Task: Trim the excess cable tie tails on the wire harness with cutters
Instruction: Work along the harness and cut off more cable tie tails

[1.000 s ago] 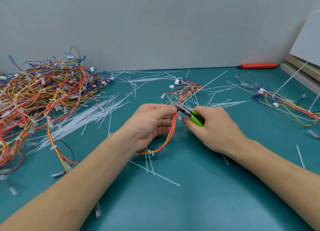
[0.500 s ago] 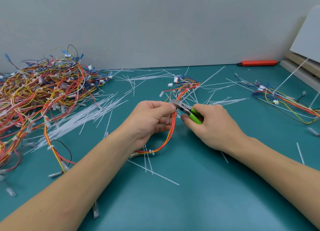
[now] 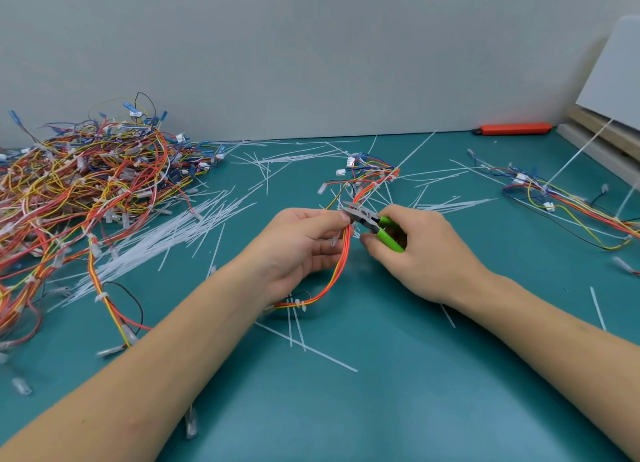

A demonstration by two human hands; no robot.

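My left hand pinches a red, orange and yellow wire harness at mid-table. The bundle curves down under the hand and carries a white cable tie at its low bend. Its upper end fans out into white connectors. My right hand grips green-handled cutters, whose metal jaws point left and sit at the harness right beside my left fingertips. Whether the jaws close on a tie tail is hidden by the fingers.
A large heap of tied harnesses fills the left of the teal table. Cut white tie tails lie scattered across the middle. Another harness lies at right, an orange utility knife by the wall, boards at far right.
Both hands stay together at the same spot on the harness; the cutters' jaws have shifted very slightly against my left fingertips. The view has dipped a little.
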